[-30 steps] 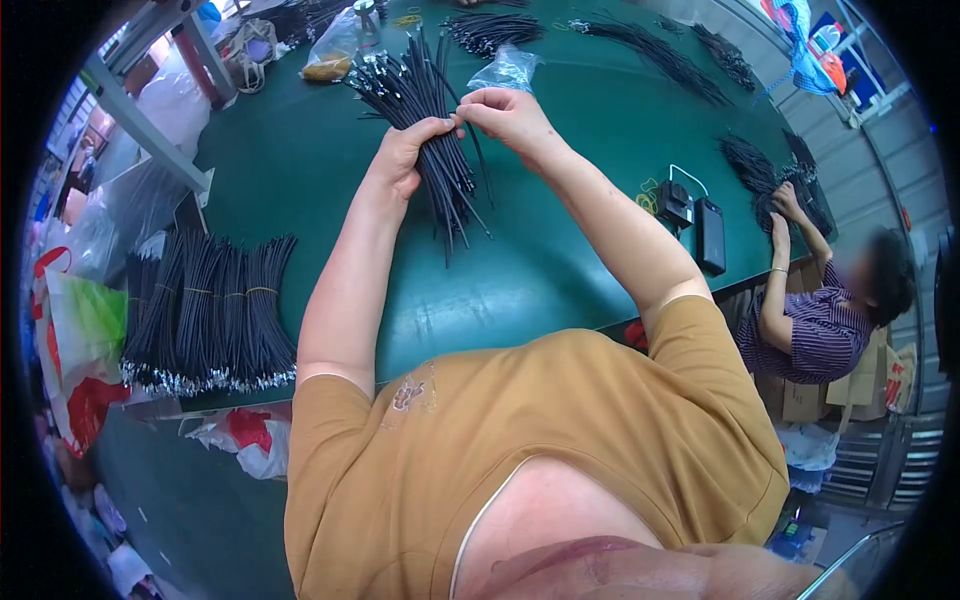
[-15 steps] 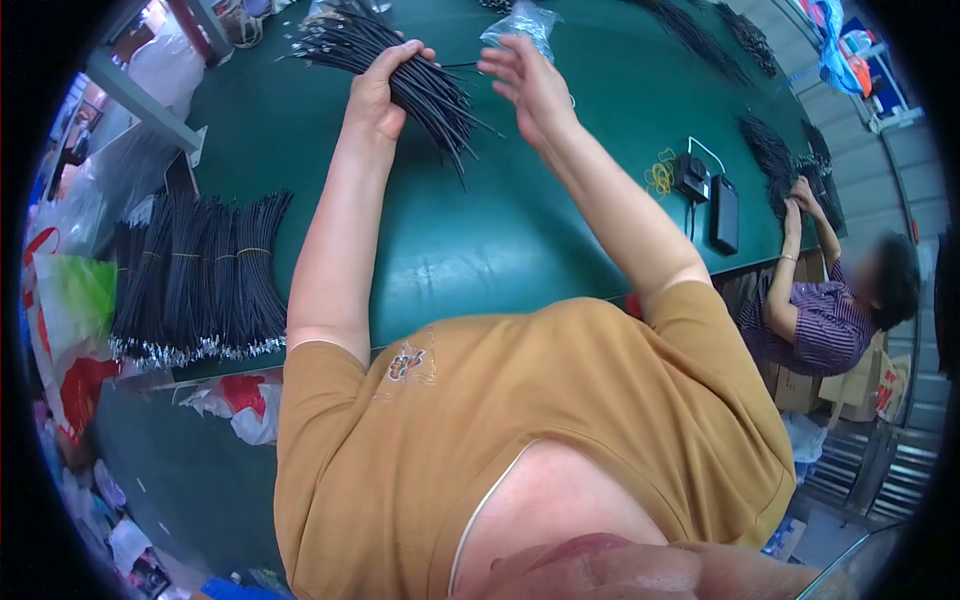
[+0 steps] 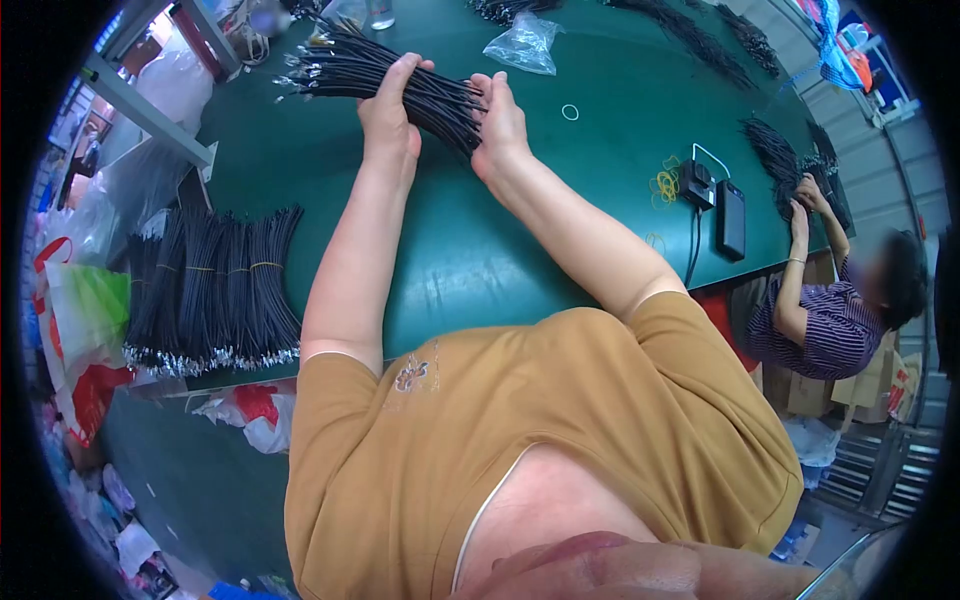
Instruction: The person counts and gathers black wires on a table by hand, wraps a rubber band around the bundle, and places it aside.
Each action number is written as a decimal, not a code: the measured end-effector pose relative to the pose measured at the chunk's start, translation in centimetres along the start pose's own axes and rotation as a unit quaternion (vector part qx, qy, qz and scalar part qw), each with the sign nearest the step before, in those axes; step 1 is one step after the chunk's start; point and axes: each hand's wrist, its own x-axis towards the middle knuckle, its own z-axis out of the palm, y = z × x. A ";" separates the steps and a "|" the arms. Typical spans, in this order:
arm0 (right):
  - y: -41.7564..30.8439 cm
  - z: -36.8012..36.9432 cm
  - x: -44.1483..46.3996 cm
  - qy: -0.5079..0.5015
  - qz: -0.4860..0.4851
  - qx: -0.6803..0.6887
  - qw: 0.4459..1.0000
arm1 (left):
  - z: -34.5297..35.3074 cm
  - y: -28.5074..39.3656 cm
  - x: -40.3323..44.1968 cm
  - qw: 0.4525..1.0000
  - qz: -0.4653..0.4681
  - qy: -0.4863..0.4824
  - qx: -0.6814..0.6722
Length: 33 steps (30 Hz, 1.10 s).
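A thick bundle of black cables point(image 3: 350, 75) with silvery metal ends is held above the green table. My left hand point(image 3: 392, 115) is closed around its middle, thumb on top. At the plain right-hand ends, my right hand point(image 3: 505, 125) cups the cables, its palm against the tips and its fingers curled about them. Part of those fingers is hidden by the cables. Just right of my right hand, a pale rubber band point(image 3: 570, 112) lies on the table, with a clear plastic bag point(image 3: 524, 45) farther back.
Several tied cable bundles point(image 3: 215, 290) lie at the table's left edge. A black charger point(image 3: 697, 182), a black power bank point(image 3: 732, 220) and yellow rubber bands point(image 3: 664, 185) are to the right. Beyond them, a co-worker point(image 3: 825, 320) handles dark cables point(image 3: 770, 160). A metal post point(image 3: 150, 110) stands left.
My right hand has moved left and down from beside the bundle onto its plain ends, which now sit closer together. The pale rubber band has come into full view.
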 end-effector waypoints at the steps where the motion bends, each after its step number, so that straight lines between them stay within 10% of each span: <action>1: 0.0 0.4 0.0 0.008 0.015 0.013 1.000 | -0.1 -0.4 0.0 1.000 0.001 -0.008 -0.007; 33: -1.2 0.6 -0.6 0.003 0.176 0.167 0.970 | 1.6 2.3 -1.2 0.991 -0.043 -0.076 -0.097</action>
